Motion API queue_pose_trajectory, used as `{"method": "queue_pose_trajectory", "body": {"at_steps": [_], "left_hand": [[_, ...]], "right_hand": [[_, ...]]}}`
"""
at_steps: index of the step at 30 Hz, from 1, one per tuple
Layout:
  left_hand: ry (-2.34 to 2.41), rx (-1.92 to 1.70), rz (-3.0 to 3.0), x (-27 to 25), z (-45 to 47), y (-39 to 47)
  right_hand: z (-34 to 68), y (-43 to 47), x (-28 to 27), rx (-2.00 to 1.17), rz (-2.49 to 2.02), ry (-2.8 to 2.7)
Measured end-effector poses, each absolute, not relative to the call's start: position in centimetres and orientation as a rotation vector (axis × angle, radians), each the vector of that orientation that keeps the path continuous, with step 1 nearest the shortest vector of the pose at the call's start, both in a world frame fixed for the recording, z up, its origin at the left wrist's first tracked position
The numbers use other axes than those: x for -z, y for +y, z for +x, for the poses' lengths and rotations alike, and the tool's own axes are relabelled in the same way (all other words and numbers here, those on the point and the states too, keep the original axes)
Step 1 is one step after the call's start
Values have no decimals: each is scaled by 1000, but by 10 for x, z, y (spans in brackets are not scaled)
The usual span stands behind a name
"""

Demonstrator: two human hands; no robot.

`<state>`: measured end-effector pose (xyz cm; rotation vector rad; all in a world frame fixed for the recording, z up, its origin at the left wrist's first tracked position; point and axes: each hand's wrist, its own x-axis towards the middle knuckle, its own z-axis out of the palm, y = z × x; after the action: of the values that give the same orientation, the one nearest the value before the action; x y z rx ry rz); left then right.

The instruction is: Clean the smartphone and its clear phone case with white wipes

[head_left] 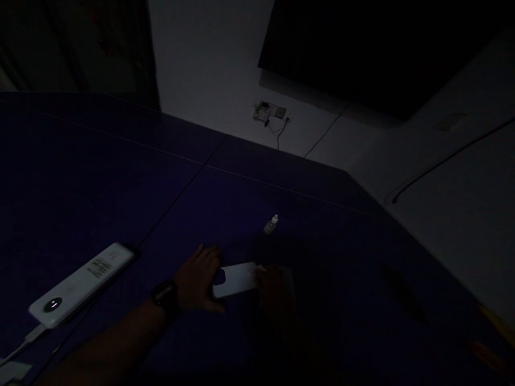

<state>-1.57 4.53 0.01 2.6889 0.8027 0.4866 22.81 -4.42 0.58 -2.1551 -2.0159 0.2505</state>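
On a dark blue, flat surface [225, 203], a pale, rectangular, thin sheet with rounded corners and a dark cutout [239, 280], which looks like a phone case, lies between the two hands. The left hand [198, 279] rests flat at its cutout end, fingers apart and clamped on nothing. The right hand [276, 289] covers the other end in deep shadow; a pale bit shows at its fingertips, but I cannot tell whether they are closed on anything. Just beyond the right hand is a small, clear bottle with a white cap [270, 225]; well to the left of the left hand lies a long, white power bank with a lit display [82, 287]. The sheet could slide or pivot if the right hand pushed while the left bore so lightly on its end. A forward reach by the right hand might knock the bottle, and the dimness would make either slip easy to miss.
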Motion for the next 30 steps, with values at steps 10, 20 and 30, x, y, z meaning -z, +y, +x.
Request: {"method": "queue_pose_trajectory", "body": {"at_steps": [10,20,30], "left_hand": [[455,-500,2500,-7,-17,41],[475,-423,2554,14,-6,46],[486,-462,2522,15,-5,48]], "right_hand": [[238,-19,10,-204,-1817,-2190],[223,-9,8,-230,-1624,-2281],[206,-12,-1,-206,-1418,-2570]]}}
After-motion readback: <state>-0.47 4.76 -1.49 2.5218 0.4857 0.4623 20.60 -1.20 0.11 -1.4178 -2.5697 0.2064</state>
